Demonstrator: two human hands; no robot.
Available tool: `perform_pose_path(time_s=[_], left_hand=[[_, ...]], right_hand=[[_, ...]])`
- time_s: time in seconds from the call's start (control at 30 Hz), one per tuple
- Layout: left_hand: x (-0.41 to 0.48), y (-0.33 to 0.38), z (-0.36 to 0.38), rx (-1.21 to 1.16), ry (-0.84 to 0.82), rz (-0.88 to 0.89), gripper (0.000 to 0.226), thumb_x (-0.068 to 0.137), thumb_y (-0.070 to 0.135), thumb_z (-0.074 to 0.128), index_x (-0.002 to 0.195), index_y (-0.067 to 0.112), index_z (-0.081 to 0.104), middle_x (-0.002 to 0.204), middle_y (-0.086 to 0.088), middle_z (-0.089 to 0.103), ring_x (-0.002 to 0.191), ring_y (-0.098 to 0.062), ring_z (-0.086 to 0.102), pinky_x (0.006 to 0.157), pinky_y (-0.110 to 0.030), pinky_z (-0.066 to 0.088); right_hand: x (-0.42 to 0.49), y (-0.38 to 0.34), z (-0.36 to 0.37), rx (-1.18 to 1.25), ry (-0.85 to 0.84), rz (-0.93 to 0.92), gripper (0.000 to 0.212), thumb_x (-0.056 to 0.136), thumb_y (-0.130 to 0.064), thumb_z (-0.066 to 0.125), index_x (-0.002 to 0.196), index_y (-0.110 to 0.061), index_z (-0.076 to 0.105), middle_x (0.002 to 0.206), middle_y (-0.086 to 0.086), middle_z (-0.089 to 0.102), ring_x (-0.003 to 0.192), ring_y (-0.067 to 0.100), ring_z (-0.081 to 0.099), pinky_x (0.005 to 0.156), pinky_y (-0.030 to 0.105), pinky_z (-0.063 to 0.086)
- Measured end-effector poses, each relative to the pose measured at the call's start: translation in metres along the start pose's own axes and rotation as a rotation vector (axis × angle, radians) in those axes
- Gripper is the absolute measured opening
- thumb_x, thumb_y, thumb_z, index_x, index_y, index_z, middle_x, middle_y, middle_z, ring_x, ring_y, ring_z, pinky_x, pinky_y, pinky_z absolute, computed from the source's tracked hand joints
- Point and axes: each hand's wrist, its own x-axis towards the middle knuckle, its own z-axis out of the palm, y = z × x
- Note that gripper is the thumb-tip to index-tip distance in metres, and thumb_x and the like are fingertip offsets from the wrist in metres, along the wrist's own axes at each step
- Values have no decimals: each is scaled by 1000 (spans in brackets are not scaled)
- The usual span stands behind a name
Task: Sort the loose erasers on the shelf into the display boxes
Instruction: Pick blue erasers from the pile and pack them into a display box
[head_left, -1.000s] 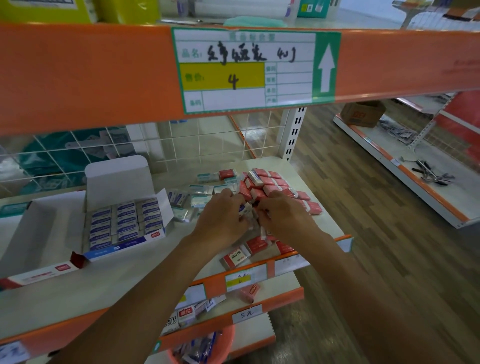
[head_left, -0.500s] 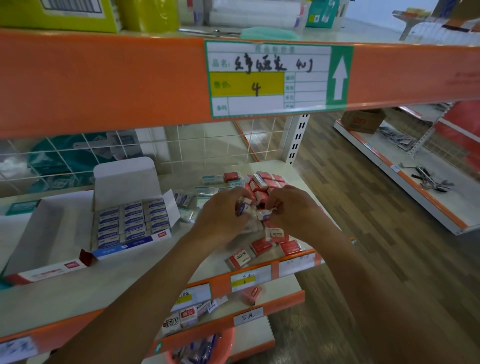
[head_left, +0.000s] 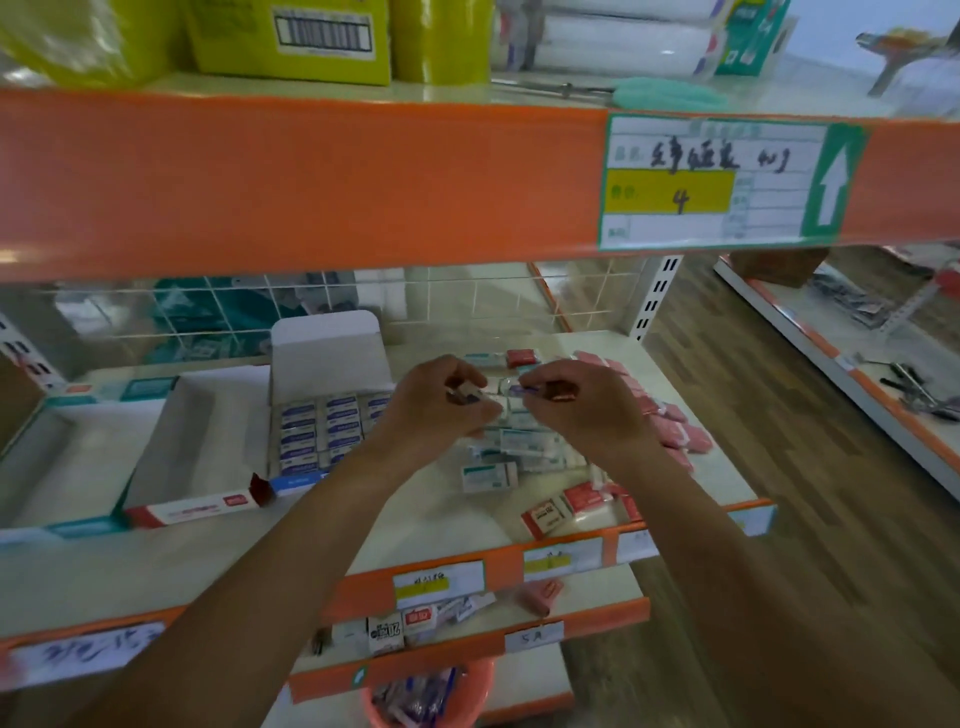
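My left hand (head_left: 441, 402) and my right hand (head_left: 576, 405) are raised together above the shelf (head_left: 363, 525), each pinching small wrapped erasers (head_left: 501, 388) between the fingertips. Under them lies a heap of loose erasers: white ones with teal sleeves (head_left: 491, 475) in the middle, pink ones (head_left: 675, 431) to the right, red-sleeved ones (head_left: 566, 506) near the front edge. Left of my hands stands an open display box (head_left: 322, 426) filled with rows of blue-labelled erasers, lid up. A red-fronted display box (head_left: 197, 452) further left shows a bare white inside.
A teal-edged box (head_left: 62, 467) stands at the far left. The orange beam of the upper shelf (head_left: 311, 182) hangs close overhead. A lower shelf (head_left: 441, 618) carries more packets, and an orange bucket (head_left: 431, 696) stands below. Wooden floor (head_left: 779, 467) lies to the right.
Both hands have lifted off the eraser heap with erasers in their fingers. My view has swung left and up, so the price label has shifted right.
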Motion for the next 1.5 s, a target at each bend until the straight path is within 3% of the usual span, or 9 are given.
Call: perform_pose_path(time_s=[0.2,0.3,0.47,0.63,0.83,0.93,1.1,1.33,1.5], left_hand=[[-10,-15,-41,163,27,0,21,72,11,77,88,21,70,75,10,65,58,5,58,49,-4,42],[-14,-27,-59,250,67,20,18,75,12,75,89,20,68,79,9,64,69,-1,58,63,-9,45],[-18,-49,-86,343,130,-8,15,78,16,73,90,18,64,89,3,67,84,-12,62,75,-24,50],[-16,-63,-98,406,154,-28,18,79,18,73,96,18,66,95,2,68,84,-11,61,70,-17,44],[-15,-71,-99,456,164,-23,18,82,23,72,96,16,64,100,0,69,83,-12,60,74,-22,49],[-14,-72,-98,470,152,-27,14,83,23,70,90,22,58,101,1,68,84,-10,58,75,-22,49],[-8,-73,-96,522,150,-39,11,84,22,69,87,23,58,105,0,68,84,-10,56,77,-24,50],[-2,-73,-93,532,142,-49,13,85,23,68,97,17,67,104,-1,69,90,-15,63,83,-29,53],[5,-72,-89,580,139,-33,9,87,23,63,95,19,63,101,2,69,86,-13,61,73,-23,49]], right_hand=[[13,-14,37,83,-22,-70,12,81,-13,72,85,-22,64,85,-9,66,78,-5,62,67,7,43],[17,-22,56,72,-25,-123,11,81,-11,72,83,-17,63,79,-12,63,72,-9,59,63,4,41],[31,-31,84,4,-90,-169,11,80,-14,74,83,-15,64,80,-5,66,75,6,63,62,9,45],[41,-40,102,-162,-162,-222,9,81,-19,74,86,-16,67,82,-6,64,76,10,58,64,23,44],[55,-40,116,-343,-191,-243,6,81,-26,73,84,-21,69,88,0,64,82,15,57,61,25,35],[57,-42,121,-364,-208,-262,10,83,-24,71,89,-16,71,84,-4,58,78,12,54,57,23,35],[64,-39,129,-401,-206,-304,9,82,-24,71,87,-16,71,89,3,67,80,18,59,65,26,39],[68,-35,133,-465,-235,-407,10,85,-23,69,90,-15,72,95,0,66,94,18,53,75,33,44],[71,-33,126,-398,-333,-436,15,90,-16,61,96,-12,74,98,2,64,92,19,57,79,33,48]])
